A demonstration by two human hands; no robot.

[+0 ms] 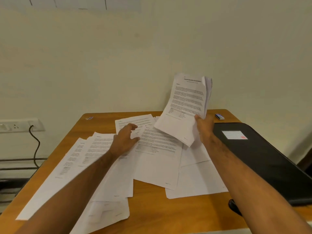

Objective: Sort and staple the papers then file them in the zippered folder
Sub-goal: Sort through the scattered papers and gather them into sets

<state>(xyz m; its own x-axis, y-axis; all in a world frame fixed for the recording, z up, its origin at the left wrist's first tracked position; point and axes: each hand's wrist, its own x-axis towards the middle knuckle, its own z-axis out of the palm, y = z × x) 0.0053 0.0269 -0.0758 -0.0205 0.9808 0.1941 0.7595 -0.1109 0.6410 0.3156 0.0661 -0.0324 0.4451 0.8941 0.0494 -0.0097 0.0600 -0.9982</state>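
From the head camera, the right hand point(205, 128) pinched a raised sheaf of papers point(187, 102) above the bench point(152, 205). The left hand point(125, 140) hovered, fingers spread, over scattered printed sheets point(157, 157). The black zippered folder point(263, 159) lay closed at the right.

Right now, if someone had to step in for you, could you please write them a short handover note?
Right hand: gripping a gathered stack of papers, raised above the table.
Left hand: open, hovering over the loose sheets, holding nothing.
Zippered folder: on the table's right side; whether it is zipped I cannot tell. Small blue-and-white item, possibly the stapler, lies at the far right edge.
Done: some sheets collected.
Left: gather and sort the remaining sheets, staple, file in the folder.
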